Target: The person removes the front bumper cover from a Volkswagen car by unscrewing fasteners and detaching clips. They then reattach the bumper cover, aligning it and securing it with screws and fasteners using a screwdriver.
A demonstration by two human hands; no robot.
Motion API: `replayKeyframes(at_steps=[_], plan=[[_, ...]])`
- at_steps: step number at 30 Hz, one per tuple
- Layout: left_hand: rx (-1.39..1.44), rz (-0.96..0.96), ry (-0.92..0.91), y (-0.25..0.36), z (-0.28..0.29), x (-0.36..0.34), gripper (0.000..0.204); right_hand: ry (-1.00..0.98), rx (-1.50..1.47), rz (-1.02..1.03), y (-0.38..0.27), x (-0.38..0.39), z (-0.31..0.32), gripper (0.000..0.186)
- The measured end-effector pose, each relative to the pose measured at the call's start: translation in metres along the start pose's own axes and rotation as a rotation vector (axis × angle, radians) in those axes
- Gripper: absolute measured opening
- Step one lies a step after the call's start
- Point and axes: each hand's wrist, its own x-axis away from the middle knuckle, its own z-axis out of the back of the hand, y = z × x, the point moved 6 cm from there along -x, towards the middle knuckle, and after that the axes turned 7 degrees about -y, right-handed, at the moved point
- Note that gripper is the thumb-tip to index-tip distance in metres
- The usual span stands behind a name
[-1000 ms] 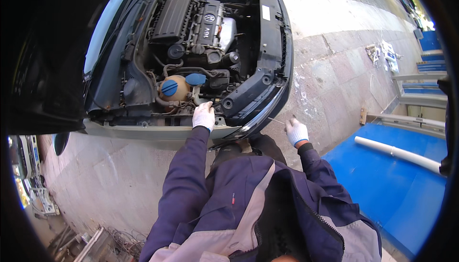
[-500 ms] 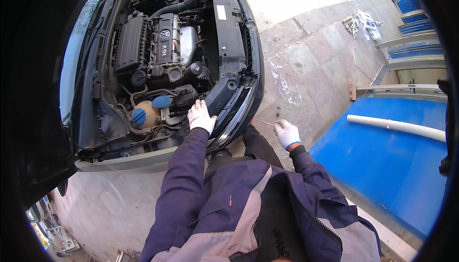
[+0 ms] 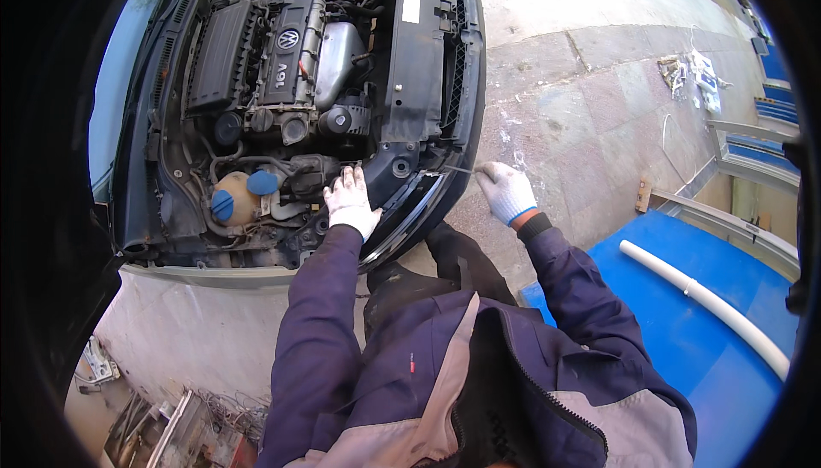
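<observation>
The person is leaning over the open engine bay (image 3: 282, 109) of a dark car. The left hand (image 3: 349, 201), in a white glove, is resting flat with fingers spread on the front edge of the bay, just beside a black hose and near two blue caps (image 3: 244, 193) on a yellowish tank. The right hand (image 3: 506, 192), also gloved, is hovering off the car's corner over the stone paving (image 3: 581, 100), its fingers pinching one end of a thin wire (image 3: 457, 170) that is reaching back toward the bumper. A white pipe (image 3: 701, 301) is lying on a blue mat (image 3: 684, 357) to the right.
</observation>
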Motion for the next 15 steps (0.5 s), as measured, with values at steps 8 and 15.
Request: replayKeyframes(at_steps=[8, 15], plan=[[-0.007, 0.017, -0.015, 0.001, -0.003, -0.002, 0.121, -0.06, 0.071, 0.187, -0.025, -0.064, -0.008, 0.019], [-0.005, 0.027, -0.05, 0.001, -0.001, -0.003, 0.122, -0.048, 0.181, 0.331, -0.046, -0.089, -0.027, 0.016]])
